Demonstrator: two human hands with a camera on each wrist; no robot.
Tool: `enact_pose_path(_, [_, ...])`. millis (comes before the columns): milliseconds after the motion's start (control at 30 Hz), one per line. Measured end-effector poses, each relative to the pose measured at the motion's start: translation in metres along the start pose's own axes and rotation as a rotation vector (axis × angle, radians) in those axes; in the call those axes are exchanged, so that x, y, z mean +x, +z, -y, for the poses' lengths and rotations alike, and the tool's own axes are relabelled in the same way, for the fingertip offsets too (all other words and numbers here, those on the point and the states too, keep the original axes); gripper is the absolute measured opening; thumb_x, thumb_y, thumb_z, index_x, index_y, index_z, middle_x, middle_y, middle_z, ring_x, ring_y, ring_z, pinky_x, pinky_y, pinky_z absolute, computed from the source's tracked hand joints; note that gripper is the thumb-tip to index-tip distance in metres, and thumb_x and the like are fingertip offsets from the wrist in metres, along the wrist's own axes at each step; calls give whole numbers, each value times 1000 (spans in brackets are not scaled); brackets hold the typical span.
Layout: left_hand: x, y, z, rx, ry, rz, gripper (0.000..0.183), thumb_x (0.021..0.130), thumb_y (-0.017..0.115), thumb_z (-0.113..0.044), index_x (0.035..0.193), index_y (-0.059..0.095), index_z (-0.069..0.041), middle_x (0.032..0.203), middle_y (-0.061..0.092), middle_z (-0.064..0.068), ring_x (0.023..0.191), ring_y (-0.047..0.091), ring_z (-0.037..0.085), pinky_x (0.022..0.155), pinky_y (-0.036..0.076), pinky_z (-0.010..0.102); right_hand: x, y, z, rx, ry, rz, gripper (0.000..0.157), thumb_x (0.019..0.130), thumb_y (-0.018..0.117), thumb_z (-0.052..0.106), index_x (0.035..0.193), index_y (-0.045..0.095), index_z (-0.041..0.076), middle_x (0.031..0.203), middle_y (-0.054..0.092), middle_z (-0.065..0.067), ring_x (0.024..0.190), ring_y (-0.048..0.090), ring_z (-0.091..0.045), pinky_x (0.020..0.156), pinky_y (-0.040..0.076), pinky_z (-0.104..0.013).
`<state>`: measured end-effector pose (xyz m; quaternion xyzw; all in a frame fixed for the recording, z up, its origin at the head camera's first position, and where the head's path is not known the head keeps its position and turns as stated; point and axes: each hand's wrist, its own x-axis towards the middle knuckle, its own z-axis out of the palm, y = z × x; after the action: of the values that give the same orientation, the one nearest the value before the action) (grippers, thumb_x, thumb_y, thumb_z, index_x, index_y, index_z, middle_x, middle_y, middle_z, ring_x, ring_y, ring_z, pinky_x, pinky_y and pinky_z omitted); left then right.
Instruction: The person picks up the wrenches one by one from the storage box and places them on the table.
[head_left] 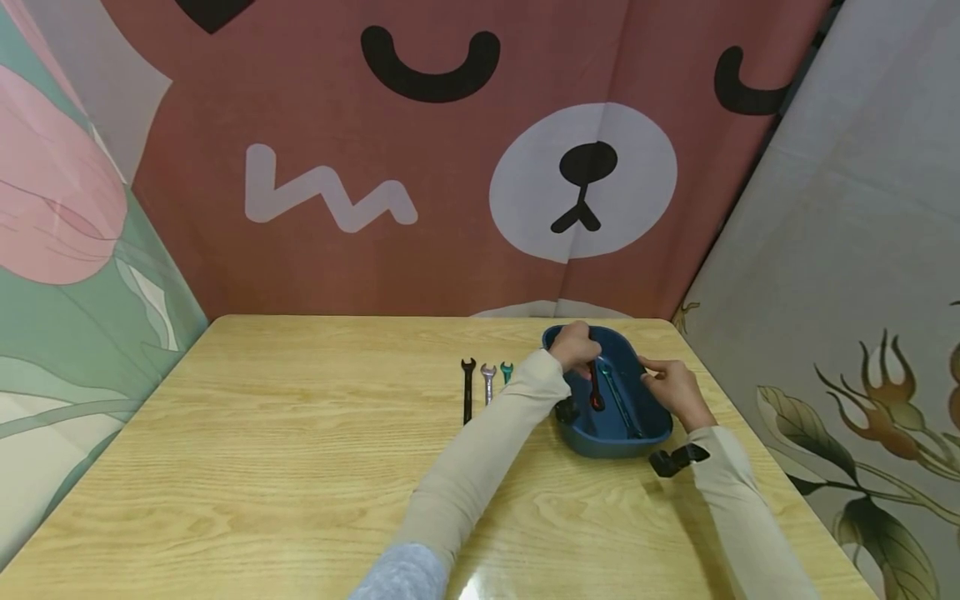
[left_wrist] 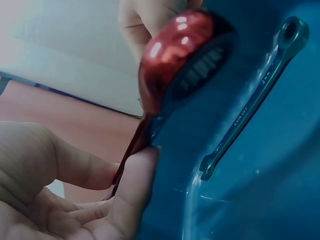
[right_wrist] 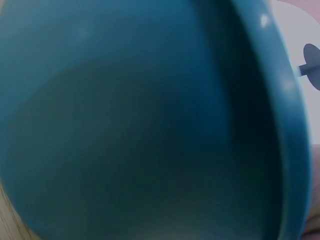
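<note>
My left hand (head_left: 576, 343) reaches over the blue basin (head_left: 611, 448). Between its thumb and fingers it pinches a shiny red wrench (left_wrist: 175, 60), whose ring end hangs lower, inside the basin. A green wrench (left_wrist: 250, 105) lies slantwise on the basin floor beside it. On the basin's right side, my right hand (head_left: 675, 390) grips the rim with thumb and fingers. The right wrist view is mostly filled by the basin's wall (right_wrist: 150, 125), with a bit of the hand at the right edge.
Left of the basin, a black wrench (head_left: 468, 390), a silver wrench (head_left: 489, 382) and a smaller green wrench (head_left: 507, 371) lie in a row on the wooden table (head_left: 300, 467). My left sleeve partly covers them. Printed curtains (head_left: 337, 267) hang behind the table and on both sides.
</note>
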<state>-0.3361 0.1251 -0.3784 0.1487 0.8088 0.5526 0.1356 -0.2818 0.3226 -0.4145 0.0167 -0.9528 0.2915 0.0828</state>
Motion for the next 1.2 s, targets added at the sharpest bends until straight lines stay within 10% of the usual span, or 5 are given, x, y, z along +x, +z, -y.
enact_pose_path(633, [-3,-10,6,-13,14,-18,23,101,53,-2,78,48,-5,61,50,12,46,56,24,80,60,57,-1,1,4,29,16,-5,42,97,55,3,139,53,-3,135,51,-36,116,55,-54,79,56,-56])
enact_pose_path(1200, [-11,-21,12,-74,48,-57,18,98,53,3,82,49,-4,66,51,13,44,54,19,79,60,58,1,4,0,43,34,-30,43,96,56,4,139,55,-2,134,52,-35,92,61,-44,59,46,-34])
